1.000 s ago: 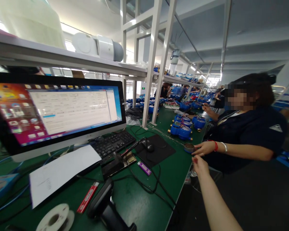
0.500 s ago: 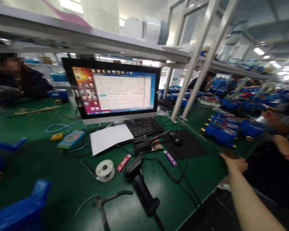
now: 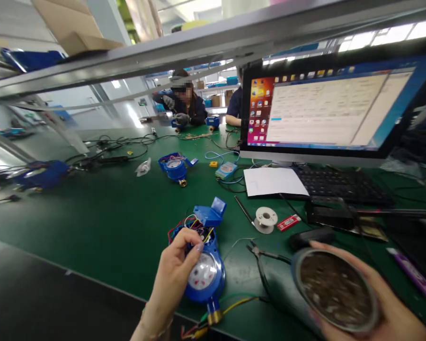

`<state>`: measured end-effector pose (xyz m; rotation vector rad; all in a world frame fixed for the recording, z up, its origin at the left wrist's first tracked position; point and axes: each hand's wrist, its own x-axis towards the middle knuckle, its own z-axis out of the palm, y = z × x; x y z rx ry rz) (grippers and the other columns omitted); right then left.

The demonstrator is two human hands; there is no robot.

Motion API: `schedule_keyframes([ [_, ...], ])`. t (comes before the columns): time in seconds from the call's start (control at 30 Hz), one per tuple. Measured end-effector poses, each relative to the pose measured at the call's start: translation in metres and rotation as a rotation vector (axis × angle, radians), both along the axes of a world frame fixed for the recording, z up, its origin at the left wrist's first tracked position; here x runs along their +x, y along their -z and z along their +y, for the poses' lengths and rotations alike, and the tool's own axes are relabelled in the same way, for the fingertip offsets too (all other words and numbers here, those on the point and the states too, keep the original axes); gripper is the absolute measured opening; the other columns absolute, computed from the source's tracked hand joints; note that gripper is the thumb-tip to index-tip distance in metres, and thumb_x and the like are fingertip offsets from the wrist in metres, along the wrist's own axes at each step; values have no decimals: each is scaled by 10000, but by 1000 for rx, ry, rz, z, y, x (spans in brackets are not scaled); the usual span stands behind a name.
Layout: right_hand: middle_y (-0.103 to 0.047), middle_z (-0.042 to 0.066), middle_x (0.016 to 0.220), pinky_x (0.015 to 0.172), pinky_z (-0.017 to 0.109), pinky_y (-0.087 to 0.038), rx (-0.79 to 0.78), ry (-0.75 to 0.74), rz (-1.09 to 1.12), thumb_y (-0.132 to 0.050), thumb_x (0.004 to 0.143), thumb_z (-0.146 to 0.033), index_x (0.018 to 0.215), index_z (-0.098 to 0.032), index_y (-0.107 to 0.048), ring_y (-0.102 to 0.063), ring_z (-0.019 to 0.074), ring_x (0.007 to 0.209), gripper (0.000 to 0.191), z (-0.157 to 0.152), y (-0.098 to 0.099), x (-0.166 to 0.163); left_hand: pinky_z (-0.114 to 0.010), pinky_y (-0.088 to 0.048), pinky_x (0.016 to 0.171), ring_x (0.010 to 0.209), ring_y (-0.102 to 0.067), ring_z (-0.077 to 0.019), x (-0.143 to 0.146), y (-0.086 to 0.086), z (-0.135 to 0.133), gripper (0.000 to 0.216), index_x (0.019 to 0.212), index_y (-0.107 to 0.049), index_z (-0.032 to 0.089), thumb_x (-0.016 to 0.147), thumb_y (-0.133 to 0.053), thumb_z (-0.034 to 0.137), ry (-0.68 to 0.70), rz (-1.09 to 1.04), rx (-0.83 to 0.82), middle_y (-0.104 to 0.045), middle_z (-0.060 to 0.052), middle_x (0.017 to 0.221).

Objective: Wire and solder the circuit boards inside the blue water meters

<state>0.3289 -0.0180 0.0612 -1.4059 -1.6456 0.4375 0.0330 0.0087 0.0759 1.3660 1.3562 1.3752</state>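
Risks, L to R: loose wires (image 3: 190, 221) in the open top of the blue meter (image 3: 206, 272) sit right by the L hand (image 3: 179, 260); a snag from the fingertips could tug one off its joint. The meter's lid (image 3: 210, 214) stands up just behind, so a knuckle could knock it. Near the brass end, the yellow & green leads (image 3: 239, 307) trail over the bench (image 3: 120, 227); if caught, they could drag the meter round. Pliers (image 3: 257, 250) lie w/ handles spread between meter & tin (image 3: 299, 279); tin base could foul them if lowered there. Tin's mouth faces the cam, exact tilt hard to judge; tipping it further could spill the brown contents (image 3: 335, 290) onto the black device (image 3: 312, 236) behind it.

Pose: L forearm comes up from bottom edge, wrist bent a bit, back of hand toward cam. Thumb & index tips close together over the meter, between dial & wires; can't tell if anything's pinched between them. Meter's on the bench, lower ctr, dial up, brass end toward the person. R hand (image 3: 390, 298) comes in from lower R, clamped round the tin, fingers along its far side, palm at its R. Tin's held up, part hiding the stuff behind.
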Motion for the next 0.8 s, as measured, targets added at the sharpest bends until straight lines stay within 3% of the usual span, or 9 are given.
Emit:
schedule_keyframes([
  [0.03, -570, 64, 1186, 833, 294, -537, 24, -113, -37, -691, 710, -385, 1275, -232, -427, -614, 227, 973, 642, 7, -4, -22, -224, -373, 743, 792, -480, -126, 1, -2, 0, 130, 747, -552, 190, 834, -571, 285, 36, 8, -3, -502, 8, 803],
  [0.1, -546, 63, 1205, 949, 348, -479, 102, -145, -85, -650, 727, -303, 1251, -218, -426, -570, 233, 1054, 576, 23, -11, -59, -240, -356, 755, 801, -466, -135, 0, -4, -2, 122, 736, -539, 189, 831, -563, 261, 91, 8, -30, -487, 4, 806],
  [0.23, -523, 110, 1198, 976, 363, -454, 258, -252, -157, -577, 763, -225, 1219, -147, -426, -508, 223, 1125, 487, 47, -9, -100, -266, -340, 784, 835, -457, -151, -3, -6, -5, 108, 727, -540, 187, 817, -557, 244, 151, 5, -72, -475, -7, 845],
  [0.57, -503, 171, 1217, 984, 338, -434, 450, -336, -287, -517, 845, -145, 1195, -52, -446, -461, 211, 1176, 370, 45, -6, -124, -301, -331, 796, 858, -446, -171, 3, -12, -7, 104, 669, -518, 183, 766, -552, 200, 112, 74, -64, -464, -16, 840],
  [0.8, -484, 182, 1238, 960, 327, -437, 481, -374, -340, -485, 872, -127, 1203, -32, -446, -454, 215, 1182, 347, 40, -8, -125, -312, -329, 806, 871, -446, -180, 4, -13, -6, 111, 671, -529, 184, 772, -556, 219, 97, 95, -62, -468, -20, 837],
])
